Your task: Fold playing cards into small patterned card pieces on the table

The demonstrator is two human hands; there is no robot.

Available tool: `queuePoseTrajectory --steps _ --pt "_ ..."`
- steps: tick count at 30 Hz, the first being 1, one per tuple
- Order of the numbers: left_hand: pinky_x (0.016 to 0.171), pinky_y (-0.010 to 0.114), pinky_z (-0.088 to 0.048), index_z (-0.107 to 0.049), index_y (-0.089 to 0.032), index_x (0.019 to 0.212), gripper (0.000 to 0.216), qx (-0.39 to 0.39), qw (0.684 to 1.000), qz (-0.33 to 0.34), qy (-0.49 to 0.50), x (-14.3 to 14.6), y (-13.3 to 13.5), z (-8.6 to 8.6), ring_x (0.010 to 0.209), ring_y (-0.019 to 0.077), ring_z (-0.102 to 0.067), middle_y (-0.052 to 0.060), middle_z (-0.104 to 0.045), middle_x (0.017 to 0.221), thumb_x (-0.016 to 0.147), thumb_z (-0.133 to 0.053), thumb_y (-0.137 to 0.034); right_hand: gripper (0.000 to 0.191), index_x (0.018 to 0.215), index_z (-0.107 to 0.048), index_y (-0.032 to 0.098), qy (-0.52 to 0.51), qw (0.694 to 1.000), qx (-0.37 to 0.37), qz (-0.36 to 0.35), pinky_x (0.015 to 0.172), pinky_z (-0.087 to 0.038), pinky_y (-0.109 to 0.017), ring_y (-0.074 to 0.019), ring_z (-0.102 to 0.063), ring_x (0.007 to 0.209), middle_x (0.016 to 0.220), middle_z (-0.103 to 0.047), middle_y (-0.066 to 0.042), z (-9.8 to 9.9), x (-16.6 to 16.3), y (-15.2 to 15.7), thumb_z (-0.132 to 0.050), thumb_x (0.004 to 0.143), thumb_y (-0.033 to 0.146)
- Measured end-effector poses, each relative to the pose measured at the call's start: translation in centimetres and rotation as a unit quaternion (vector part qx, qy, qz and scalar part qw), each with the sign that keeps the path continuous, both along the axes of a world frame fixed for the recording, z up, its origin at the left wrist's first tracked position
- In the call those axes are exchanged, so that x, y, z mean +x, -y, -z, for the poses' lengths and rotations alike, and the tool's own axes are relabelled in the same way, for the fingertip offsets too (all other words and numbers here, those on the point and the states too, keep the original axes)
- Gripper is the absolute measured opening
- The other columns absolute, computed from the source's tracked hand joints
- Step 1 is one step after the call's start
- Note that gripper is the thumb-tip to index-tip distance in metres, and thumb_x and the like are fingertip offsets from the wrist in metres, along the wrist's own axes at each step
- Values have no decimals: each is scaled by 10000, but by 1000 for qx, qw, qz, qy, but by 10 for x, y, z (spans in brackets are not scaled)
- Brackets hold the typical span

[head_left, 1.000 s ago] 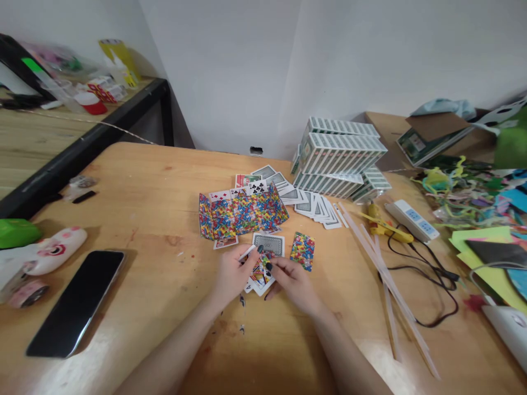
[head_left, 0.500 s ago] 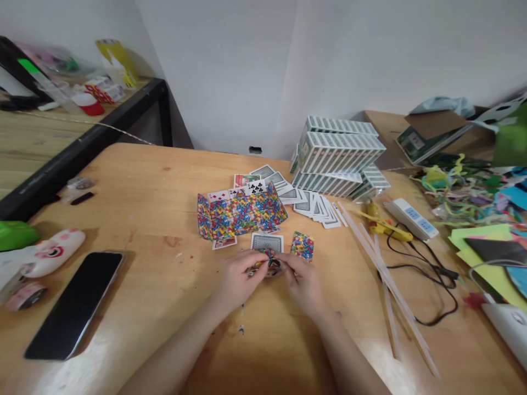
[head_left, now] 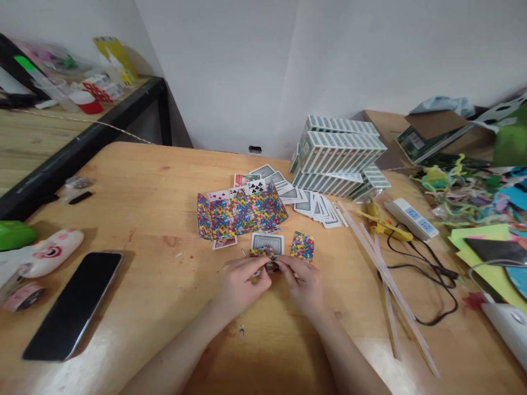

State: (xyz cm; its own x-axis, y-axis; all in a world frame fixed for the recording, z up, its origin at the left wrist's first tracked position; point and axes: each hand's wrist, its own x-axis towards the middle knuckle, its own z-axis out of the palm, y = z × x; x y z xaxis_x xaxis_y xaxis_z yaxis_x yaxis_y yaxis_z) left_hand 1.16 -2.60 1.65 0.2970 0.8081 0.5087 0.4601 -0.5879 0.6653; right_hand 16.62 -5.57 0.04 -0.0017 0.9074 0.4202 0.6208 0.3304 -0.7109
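My left hand point(head_left: 241, 281) and my right hand point(head_left: 304, 282) meet low over the table, thumbs and fingertips pinched together. Between them is a small card with a multicoloured pattern point(head_left: 261, 252), apparently curled or bent; fingers cover most of it. Just behind it a playing card point(head_left: 267, 241) lies back side up. To the right of that rests a flat piece with the same bright pattern point(head_left: 302, 244). Farther back stands a folded panel of patterned cards point(head_left: 247, 214), with playing-card faces showing along its top. A face card point(head_left: 225, 242) pokes out under its left front.
Fanned playing cards point(head_left: 315, 208) lie before stacked card boxes point(head_left: 341, 156). Glue sticks point(head_left: 385, 269), a yellow glue gun point(head_left: 381, 225), its black cable and a power strip point(head_left: 411, 216) are on the right. A phone point(head_left: 74, 307) lies at left.
My left fingers have shifted slightly along the small patterned card, and more of its coloured side shows above them. My right hand stays nearly in place.
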Motion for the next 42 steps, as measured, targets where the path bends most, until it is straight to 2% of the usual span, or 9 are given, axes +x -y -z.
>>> queuePoseTrajectory --steps 7,14,21,24,29,34,42 --pt "538 194 -492 -662 -191 828 279 -27 999 4 -20 -3 0 -2 541 110 -619 0 -700 660 635 -491 -85 157 855 -667 209 10 1000 1 3 595 -540 -241 -155 -674 638 761 -725 -35 0 0 1 -510 838 211" --pt "541 204 -484 -667 -184 890 311 -38 998 40 -27 -6 1 8 518 110 -601 6 -682 618 670 -465 -98 166 834 -670 214 11 1000 -17 4 588 -534 -235 -151 -669 629 748 -723 -30 -3 3 -1 -504 841 220" --pt "672 250 -520 -629 -180 997 330 -57 995 87 5 -6 1 3 711 144 -658 49 -711 826 728 -456 -99 174 842 -660 207 7 999 -29 -13 585 -520 -234 -148 -663 622 746 -716 -31 -1 13 -4 -487 847 227" --pt "702 240 -522 -634 -201 965 240 -66 996 54 40 -3 0 3 750 137 -662 40 -711 867 780 -499 -130 166 864 -646 209 -9 999 -33 -18 594 -522 -242 -151 -662 640 754 -709 -31 -2 16 -4 -481 848 216" --pt "657 232 -521 -646 -195 817 108 -95 994 -7 61 -3 0 4 683 128 -655 15 -707 761 801 -541 -177 121 845 -628 204 -26 999 -31 -17 588 -524 -254 -156 -653 638 734 -693 -38 -4 11 -3 -508 832 205" --pt "637 223 -499 -616 -192 772 84 -93 995 12 45 -4 3 2 677 122 -638 4 -684 721 794 -543 -157 97 845 -623 202 -18 999 3 -41 638 -526 -266 -160 -655 692 760 -696 -51 -9 4 -2 -531 820 190" --pt "653 226 -480 -571 -189 792 85 -83 996 13 41 -5 1 3 703 122 -614 5 -643 737 806 -504 -139 216 952 -624 187 -9 998 25 -49 645 -533 -253 -159 -667 720 812 -707 -75 -11 -3 2 -502 794 103"
